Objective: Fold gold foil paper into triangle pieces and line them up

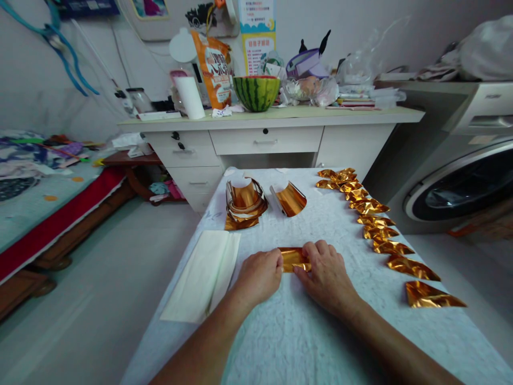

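A small sheet of gold foil paper [294,259] lies on the cloth-covered table between my two hands. My left hand [261,274] is closed on its left end. At its right end my right hand [326,271] grips the sheet, thumb at the near edge and fingers over the top. Beyond them, a curled stack of gold foil sheets [245,202] stands beside a single curled foil sheet [289,199]. To the left of my hands lies a folded pile of pale paper [196,275]. Several folded gold foil pieces [412,266] form a row down the right side.
The table [276,342] reaches towards a white desk [264,124] at the wall. On the desk are a watermelon half [256,93], an orange pouch [214,69] and a white roll [189,98]. A washing machine [444,133] stands right, a bed [52,198] left.
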`<state>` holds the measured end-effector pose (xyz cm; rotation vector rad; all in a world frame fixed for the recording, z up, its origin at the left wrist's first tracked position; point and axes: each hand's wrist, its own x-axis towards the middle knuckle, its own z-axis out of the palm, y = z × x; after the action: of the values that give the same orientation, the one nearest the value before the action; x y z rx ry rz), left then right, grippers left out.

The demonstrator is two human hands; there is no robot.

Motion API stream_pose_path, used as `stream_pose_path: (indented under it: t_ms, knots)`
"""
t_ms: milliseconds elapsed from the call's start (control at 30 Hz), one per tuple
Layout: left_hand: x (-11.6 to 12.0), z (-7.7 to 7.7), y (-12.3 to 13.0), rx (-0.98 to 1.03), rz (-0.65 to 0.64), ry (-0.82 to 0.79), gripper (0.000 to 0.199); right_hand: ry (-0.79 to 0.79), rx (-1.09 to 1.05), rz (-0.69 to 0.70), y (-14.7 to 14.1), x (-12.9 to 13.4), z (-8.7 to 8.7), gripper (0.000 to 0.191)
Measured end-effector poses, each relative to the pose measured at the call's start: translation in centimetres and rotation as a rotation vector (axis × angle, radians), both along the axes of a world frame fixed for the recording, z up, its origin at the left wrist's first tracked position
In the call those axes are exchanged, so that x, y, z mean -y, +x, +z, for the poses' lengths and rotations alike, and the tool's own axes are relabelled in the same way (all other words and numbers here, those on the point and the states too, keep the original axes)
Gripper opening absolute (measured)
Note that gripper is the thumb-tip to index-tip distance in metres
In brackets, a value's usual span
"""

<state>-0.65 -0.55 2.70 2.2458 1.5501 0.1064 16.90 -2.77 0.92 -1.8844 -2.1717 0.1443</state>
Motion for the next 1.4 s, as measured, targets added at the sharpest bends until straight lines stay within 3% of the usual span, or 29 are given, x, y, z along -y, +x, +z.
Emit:
stream_pose_path:
  t_ms: [567,867,1000,1067,1200,1400]
  knots:
    - [0.0,-0.3,-0.1,0.042,0.009,-0.022,0.011,-0.022,-0.040,-0.058,3.9,0.2,-1.3,0.044]
    - [0.0,-0.7,-0.2,0.077,-0.015,0.003,0.011,-0.037,-0.069,0.018,4.9,0.1,-1.4,0.051]
    - [-0.1,-0.6,-0.3,0.085,-0.026,0.015,0.012,-0.115,-0.207,0.104,6.2,-0.9,-0.5,0.058]
    - [0.0,-0.5,-0.3,0.088,-0.033,0.019,0.013,-0.170,-0.281,0.120,6.5,-1.5,0.3,0.056]
    - [0.0,-0.3,-0.3,0.098,-0.031,0.019,0.011,-0.072,-0.332,0.200,5.4,-2.2,1.6,0.037]
    - [-0.2,-0.6,-0.5,0.212,0.040,-0.005,0.008,-0.046,-0.352,0.309,4.0,-1.8,0.7,0.032]
